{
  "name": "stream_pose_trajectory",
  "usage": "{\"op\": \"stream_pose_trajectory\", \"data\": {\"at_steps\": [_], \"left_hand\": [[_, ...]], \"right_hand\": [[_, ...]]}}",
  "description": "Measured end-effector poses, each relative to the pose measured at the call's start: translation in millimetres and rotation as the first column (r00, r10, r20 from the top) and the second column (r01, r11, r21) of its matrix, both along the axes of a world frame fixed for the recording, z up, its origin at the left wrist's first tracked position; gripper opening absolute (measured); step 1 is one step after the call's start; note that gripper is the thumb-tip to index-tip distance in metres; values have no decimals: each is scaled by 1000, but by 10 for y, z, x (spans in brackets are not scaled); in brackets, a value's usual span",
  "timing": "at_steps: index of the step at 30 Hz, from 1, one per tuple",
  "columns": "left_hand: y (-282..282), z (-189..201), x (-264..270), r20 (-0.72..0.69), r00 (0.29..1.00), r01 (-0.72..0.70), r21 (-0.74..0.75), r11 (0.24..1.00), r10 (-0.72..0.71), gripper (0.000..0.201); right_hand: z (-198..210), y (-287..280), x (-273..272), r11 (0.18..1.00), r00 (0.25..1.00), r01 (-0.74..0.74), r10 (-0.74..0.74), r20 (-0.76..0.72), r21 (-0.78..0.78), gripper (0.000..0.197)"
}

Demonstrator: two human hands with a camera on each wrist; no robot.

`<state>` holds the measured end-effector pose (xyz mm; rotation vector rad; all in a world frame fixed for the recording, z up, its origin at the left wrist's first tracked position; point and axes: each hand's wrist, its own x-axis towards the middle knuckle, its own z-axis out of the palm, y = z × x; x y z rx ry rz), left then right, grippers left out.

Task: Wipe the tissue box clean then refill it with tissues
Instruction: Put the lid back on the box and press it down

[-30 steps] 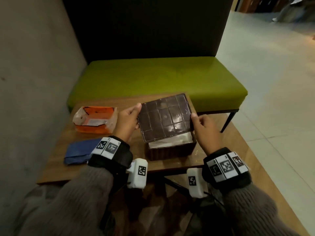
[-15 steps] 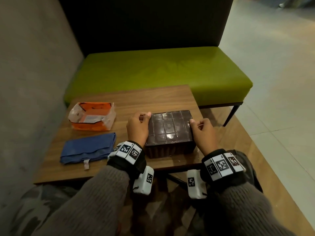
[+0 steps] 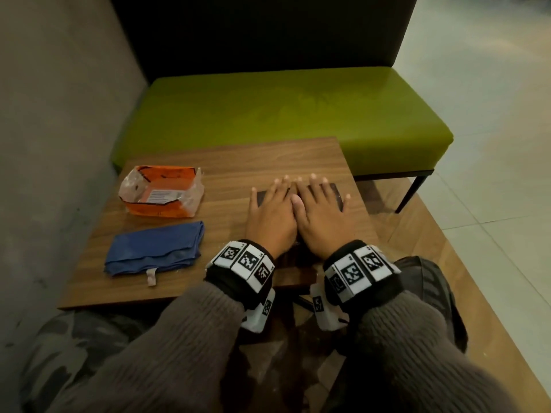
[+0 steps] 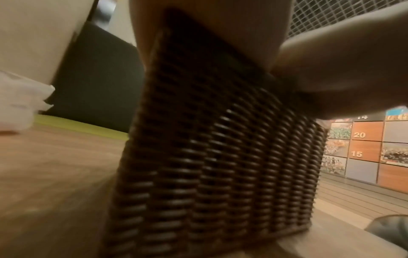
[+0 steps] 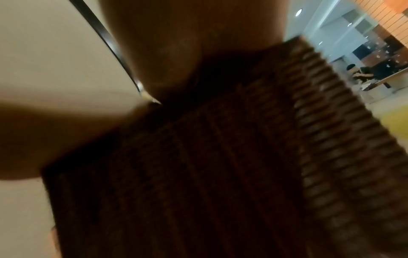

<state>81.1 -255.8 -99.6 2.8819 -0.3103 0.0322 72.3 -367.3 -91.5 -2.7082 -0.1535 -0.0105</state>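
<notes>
At the far left of your table (image 3: 244,162), near the wall, sits the orange wrapper (image 3: 162,195), torn open with a white label showing inside. Just in front of it, closer to you, the blue cloth (image 3: 155,247) lies folded flat with a small white tag at its near edge.

Moving right, your left hand (image 3: 272,217) lies palm down on the lid of the box (image 3: 335,193). Its fingers are straight and spread, reaching to the lid's far edge, and they grip nothing; the little finger hangs off the left side. The left wrist view shows the box (image 4: 209,157) from low down: a dark woven side standing on the wood, with your palm pressed on the top.

Your right hand (image 3: 323,217) lies flat beside the left one, thumbs touching, fingers likewise straight and holding nothing. Its little finger reaches past the box's right edge. The right wrist view is dark and blurred, showing only woven wall (image 5: 243,165) under your hand.

The box stands at the right half of the table, lid on, almost fully covered by both hands. Beyond the table runs the green bench (image 3: 283,114).
</notes>
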Motion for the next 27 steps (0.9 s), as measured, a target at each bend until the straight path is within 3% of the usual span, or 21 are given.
{"op": "stream_pose_trajectory", "data": {"at_steps": [2, 4, 7, 9, 11, 13, 14, 16, 17, 18, 20, 21, 24, 25, 27], "left_hand": [[57, -54, 57, -73, 997, -21, 36, 999, 24, 55], [207, -81, 76, -105, 989, -116, -98, 988, 106, 52], [492, -147, 60, -216, 943, -316, -333, 888, 254, 57], [632, -172, 26, -293, 906, -406, -395, 824, 305, 64], [695, -116, 25, -413, 856, -493, -470, 732, 311, 67], [662, 38, -17, -568, 791, -546, -491, 679, 225, 73], [623, 116, -40, -608, 773, -536, -474, 699, 180, 75], [555, 221, -73, -597, 791, -479, -465, 745, 136, 78], [550, 258, -83, -563, 816, -462, -499, 733, 131, 77], [563, 293, -95, -531, 839, -455, -564, 690, 119, 72], [645, 328, -103, -463, 882, -435, -738, 516, 82, 58], [695, 329, -100, -435, 897, -426, -797, 429, 81, 54], [794, 292, -110, -335, 929, -366, -890, 271, 154, 43], [804, 267, -141, -315, 933, -350, -907, 235, 174, 31], [816, 208, -225, -265, 948, -303, -923, 238, 177, 19]], "right_hand": [[-85, 44, 61, 996, 995, -16, 8, -99, -84, 54], [-122, 51, 91, 991, 992, 1, -17, -123, -130, 55], [-90, -18, 78, 985, 988, 81, -100, -121, -152, 60], [-1, -155, 21, 976, 967, 219, -218, -136, -3, 69], [97, -335, 2, 908, 919, 353, -291, -266, 226, 71], [151, -431, 13, 877, 867, 382, -232, -440, 291, 76], [166, -429, 15, 888, 860, 364, -205, -467, 281, 79], [195, -394, 11, 904, 880, 336, -201, -431, 265, 84], [205, -374, 10, 900, 893, 331, -201, -402, 285, 88], [228, -361, 7, 880, 903, 328, -186, -386, 343, 95], [276, -350, 4, 774, 911, 343, -137, -389, 532, 108], [283, -346, 6, 697, 914, 349, -106, -391, 627, 103], [282, -274, -33, 486, 936, 334, -68, -345, 808, 57], [255, -251, -40, 469, 946, 316, -92, -310, 824, 56], [152, -238, -61, 502, 961, 277, -133, -243, 819, 68]]}}
